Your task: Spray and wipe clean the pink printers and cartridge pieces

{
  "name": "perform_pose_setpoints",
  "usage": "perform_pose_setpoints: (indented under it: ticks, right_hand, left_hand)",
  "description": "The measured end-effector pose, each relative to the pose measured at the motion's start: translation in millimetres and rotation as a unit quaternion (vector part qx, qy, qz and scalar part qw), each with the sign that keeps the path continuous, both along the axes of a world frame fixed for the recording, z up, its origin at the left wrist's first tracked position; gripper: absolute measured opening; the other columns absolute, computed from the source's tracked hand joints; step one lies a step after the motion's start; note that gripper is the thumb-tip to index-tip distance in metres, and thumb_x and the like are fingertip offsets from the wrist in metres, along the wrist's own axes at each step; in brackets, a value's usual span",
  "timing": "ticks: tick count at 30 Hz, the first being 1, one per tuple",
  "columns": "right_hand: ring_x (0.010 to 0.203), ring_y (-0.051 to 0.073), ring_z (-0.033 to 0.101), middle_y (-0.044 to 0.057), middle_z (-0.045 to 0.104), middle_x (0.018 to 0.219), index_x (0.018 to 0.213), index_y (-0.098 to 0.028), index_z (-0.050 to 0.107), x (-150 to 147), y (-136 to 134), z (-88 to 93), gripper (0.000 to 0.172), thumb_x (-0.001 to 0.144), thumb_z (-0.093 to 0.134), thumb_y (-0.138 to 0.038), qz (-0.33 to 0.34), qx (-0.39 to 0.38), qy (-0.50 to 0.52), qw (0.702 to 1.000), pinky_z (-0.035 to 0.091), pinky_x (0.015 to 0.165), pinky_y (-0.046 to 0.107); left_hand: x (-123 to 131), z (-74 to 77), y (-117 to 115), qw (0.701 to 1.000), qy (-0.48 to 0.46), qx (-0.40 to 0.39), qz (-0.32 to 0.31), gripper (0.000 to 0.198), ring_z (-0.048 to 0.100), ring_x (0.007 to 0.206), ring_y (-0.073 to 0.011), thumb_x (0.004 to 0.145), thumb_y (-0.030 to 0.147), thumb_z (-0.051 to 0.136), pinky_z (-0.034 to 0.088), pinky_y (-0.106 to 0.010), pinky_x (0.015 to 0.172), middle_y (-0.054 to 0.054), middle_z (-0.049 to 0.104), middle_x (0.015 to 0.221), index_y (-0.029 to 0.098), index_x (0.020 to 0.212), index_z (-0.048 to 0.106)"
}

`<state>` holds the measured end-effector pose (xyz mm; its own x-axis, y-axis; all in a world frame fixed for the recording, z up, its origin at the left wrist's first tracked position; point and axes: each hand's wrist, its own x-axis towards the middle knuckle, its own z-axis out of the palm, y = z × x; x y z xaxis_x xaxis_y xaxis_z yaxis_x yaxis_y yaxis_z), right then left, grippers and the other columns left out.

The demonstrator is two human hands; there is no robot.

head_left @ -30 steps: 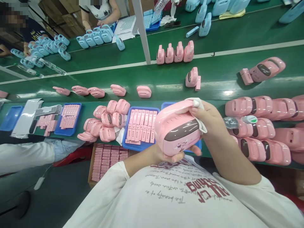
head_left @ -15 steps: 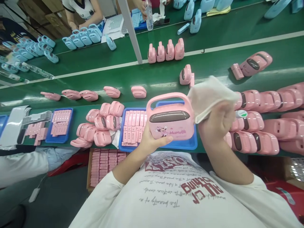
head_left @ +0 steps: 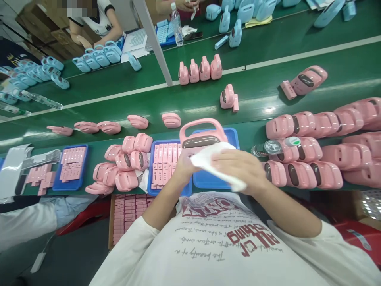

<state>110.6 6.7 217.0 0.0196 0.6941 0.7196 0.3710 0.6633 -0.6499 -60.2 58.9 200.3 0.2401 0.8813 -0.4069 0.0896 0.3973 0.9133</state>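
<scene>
A pink handled case (head_left: 204, 135) with a dark oval window is held upright by my left hand (head_left: 183, 169), which is closed on its lower left side. My right hand (head_left: 238, 165) presses a white cloth (head_left: 212, 157) over the lower front of the case, its fingers together on the cloth. The cloth hides the printed part of the case. Under the case and hands lies a blue tray (head_left: 233, 137). Left of it, another blue tray (head_left: 152, 174) holds rows of small pink boxes (head_left: 166, 159).
Pink cases (head_left: 300, 174) stand in rows at right beside a clear bottle (head_left: 272, 147). More pink cases (head_left: 126, 180) are piled at left. Across the green bench (head_left: 119, 93), people sit near blue cases (head_left: 101, 57). A metal post (head_left: 154, 43) rises beyond the near trays.
My right hand has moved left and down, bringing the cloth from beside the case onto its front. The view has shifted slightly.
</scene>
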Motion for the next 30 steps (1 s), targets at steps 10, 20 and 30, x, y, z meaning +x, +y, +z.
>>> perform_pose_setpoints:
  ticks: [10, 20, 30]
  right_hand:
    - [0.046, 0.014, 0.048, 0.000, 0.063, 0.063, 0.087, -0.022, 0.070, 42, -7, 0.7, 0.040, 0.070, 0.071, -0.058, -0.107, -0.359, 0.377, 0.847, 0.032, 0.036, 0.026]
    - [0.053, 0.011, 0.050, -0.001, 0.059, 0.061, 0.072, -0.019, 0.065, 22, 36, -20.0, 0.056, 0.074, 0.057, -0.075, -0.119, -0.371, 0.311, 0.867, 0.039, 0.047, 0.024]
    - [0.042, 0.016, 0.051, 0.001, 0.057, 0.050, 0.072, -0.018, 0.068, 32, 46, -26.6, 0.057, 0.059, 0.071, -0.074, 0.040, -0.522, 0.369, 0.768, 0.039, 0.037, 0.030]
  left_hand:
    - [-10, -1.8, 14, 0.970, -0.227, -0.049, -0.073, 0.087, 0.061, 0.112, -0.0360, 0.048, 0.076, 0.070, 0.052, -0.046, 0.089, -0.010, 0.071, 0.104, 0.021, 0.114, 0.064]
    - [3, 31.6, 6, 0.960, 0.097, 0.237, -0.116, 0.098, 0.048, 0.126, -0.0358, 0.050, 0.039, 0.089, 0.039, -0.046, 0.105, -0.012, 0.051, 0.138, 0.023, 0.137, 0.045]
    - [9, 19.9, 20, 0.992, 0.022, 0.078, -0.101, 0.060, 0.065, 0.089, -0.0240, 0.077, 0.057, 0.064, 0.054, -0.031, 0.069, -0.010, 0.067, 0.106, 0.018, 0.122, 0.058]
